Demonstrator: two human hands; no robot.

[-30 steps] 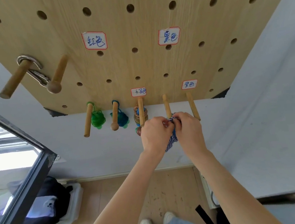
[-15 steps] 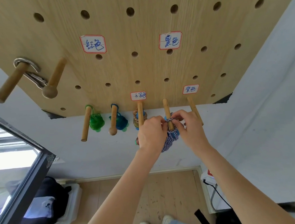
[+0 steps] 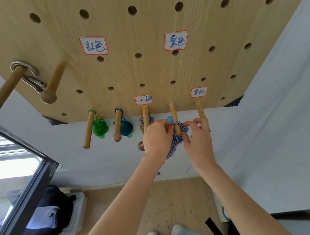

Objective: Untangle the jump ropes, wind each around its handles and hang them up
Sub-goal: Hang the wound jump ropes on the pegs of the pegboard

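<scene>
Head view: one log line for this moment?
step: hanging | left hand: pinches rope loop | right hand: pinches rope loop | rope: looped over peg

Blue-and-white striped rope (image 3: 172, 146), green rope (image 3: 99, 127), teal rope (image 3: 126, 128), on tan wooden pegboard (image 3: 146, 71).

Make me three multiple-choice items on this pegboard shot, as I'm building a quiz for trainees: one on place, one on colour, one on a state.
1. On which bottom-row peg is the blue-and-white rope being hung?
A. leftmost
B. fourth from left
C. rightmost

2. What colour is the rope on the leftmost bottom peg?
A. green
B. red
C. black

3. How are the hands on the rope being hung?
A. both off it
B. only left holds
C. both pinch its loop

Answers: 1 B, the loop sits near the tip of the fourth peg; 2 A, a green rope hangs there; 3 C, the left hand and right hand each pinch the loop beside the peg.
</scene>
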